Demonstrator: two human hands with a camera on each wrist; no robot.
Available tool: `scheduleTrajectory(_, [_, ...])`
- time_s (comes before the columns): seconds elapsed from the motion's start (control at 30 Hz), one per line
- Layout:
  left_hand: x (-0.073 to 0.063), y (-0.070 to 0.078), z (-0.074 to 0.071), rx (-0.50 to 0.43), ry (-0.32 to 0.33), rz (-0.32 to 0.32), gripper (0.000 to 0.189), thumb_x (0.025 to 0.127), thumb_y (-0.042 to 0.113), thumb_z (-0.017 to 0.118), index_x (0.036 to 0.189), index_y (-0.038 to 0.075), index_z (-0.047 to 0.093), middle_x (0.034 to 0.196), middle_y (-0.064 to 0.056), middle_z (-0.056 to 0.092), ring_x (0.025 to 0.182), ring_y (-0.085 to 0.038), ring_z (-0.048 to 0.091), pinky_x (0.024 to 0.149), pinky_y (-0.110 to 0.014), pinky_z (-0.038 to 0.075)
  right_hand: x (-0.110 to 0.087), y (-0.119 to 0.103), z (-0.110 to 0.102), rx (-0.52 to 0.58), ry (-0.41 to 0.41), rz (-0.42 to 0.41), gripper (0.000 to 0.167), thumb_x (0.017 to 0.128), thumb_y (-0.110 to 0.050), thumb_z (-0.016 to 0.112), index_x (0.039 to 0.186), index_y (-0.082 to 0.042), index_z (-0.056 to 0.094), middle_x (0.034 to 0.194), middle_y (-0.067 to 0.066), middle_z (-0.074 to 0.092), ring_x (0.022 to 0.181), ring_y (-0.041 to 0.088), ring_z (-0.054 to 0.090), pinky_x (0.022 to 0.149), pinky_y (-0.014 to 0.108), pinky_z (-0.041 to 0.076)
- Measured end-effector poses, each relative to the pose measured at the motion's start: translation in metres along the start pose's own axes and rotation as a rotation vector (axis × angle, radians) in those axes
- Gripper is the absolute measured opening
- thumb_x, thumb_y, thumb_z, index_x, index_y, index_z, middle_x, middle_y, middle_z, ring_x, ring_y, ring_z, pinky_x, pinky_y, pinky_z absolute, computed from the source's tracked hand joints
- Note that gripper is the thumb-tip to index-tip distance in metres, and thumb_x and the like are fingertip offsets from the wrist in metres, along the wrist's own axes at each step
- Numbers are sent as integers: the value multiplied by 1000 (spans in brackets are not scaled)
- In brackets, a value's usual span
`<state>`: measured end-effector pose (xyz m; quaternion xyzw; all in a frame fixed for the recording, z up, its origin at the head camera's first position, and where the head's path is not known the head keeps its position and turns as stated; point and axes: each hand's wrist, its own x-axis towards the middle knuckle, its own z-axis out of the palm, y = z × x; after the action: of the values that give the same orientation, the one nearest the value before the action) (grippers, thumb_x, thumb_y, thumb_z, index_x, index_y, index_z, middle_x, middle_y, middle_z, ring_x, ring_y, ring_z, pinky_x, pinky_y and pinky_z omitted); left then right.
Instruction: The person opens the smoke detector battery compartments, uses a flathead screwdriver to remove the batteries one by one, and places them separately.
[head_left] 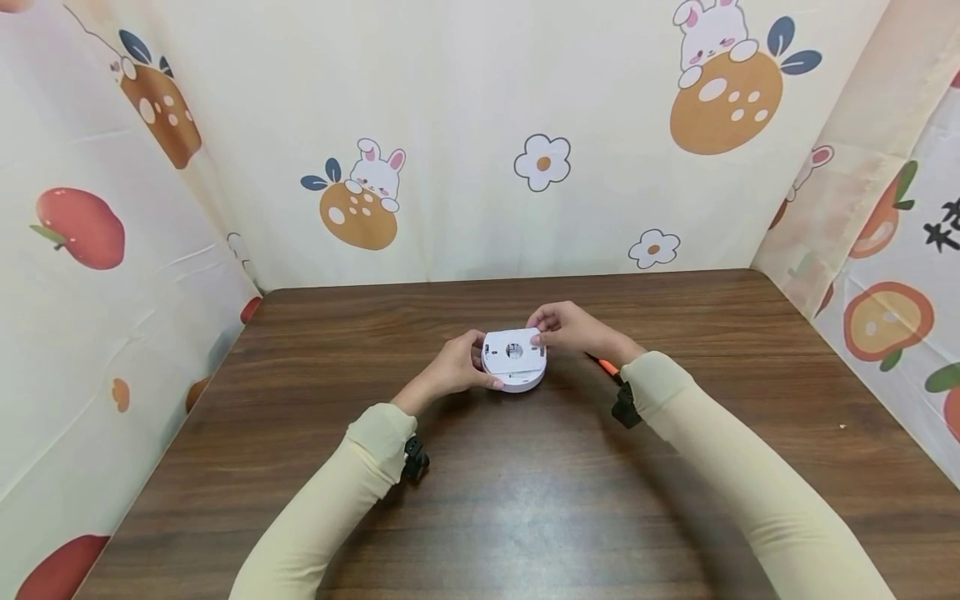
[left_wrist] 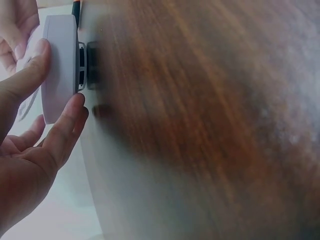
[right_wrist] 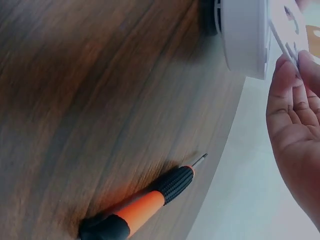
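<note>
A round white device [head_left: 522, 385], resembling a smoke detector, is held low over the table by my left hand [head_left: 452, 367]. In the left wrist view, thumb and fingers grip its casing [left_wrist: 59, 65] at the edges, with a slotted black-and-white part on its lower face. On top lies a flat white mounting plate [head_left: 497, 360] with a round hole in the middle. My right hand [head_left: 576, 328] pinches the plate's right edge between thumb and fingers. From the right wrist view, the plate [right_wrist: 278, 31] stands slightly apart from the casing at that edge.
An orange and black screwdriver [right_wrist: 145, 210] lies on the brown wooden table [head_left: 480, 500], beside my right wrist, its tip pointing away toward the back. Printed curtains [head_left: 465, 125] hang behind the table and along both sides.
</note>
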<state>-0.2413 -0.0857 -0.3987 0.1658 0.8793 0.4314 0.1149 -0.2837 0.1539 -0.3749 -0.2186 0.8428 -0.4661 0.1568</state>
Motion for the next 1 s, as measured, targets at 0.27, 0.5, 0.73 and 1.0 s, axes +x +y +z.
scheduleTrajectory(0.27, [1,-3,0,-34,-2,49,82,75,4,91,142,-9,45,127,-22,60,105,-29,66,88,-32,59,-1,0,-9,117,66,94,20,96,4,65,114,11,61,86,6,64,75,14,59,73,36,60])
scheduleTrajectory(0.5, [2,-3,0,19,-17,56,84,75,9,91,144,-8,47,128,-22,62,104,-27,67,85,-30,59,-5,7,-23,187,116,124,21,98,3,62,117,11,59,88,7,64,79,21,58,68,28,53])
scheduleTrajectory(0.73, [0,-2,-1,11,-21,44,83,76,9,91,145,-7,47,131,-21,60,108,-28,65,88,-31,59,-6,19,-37,175,170,133,23,98,4,62,118,14,57,89,6,65,78,11,61,79,30,60])
scheduleTrajectory(1.0, [-1,-3,0,33,-13,43,83,77,10,91,145,-7,47,132,-21,60,108,-28,65,91,-33,58,-8,32,-53,168,229,177,28,100,2,61,123,15,55,91,5,65,79,9,60,78,27,59])
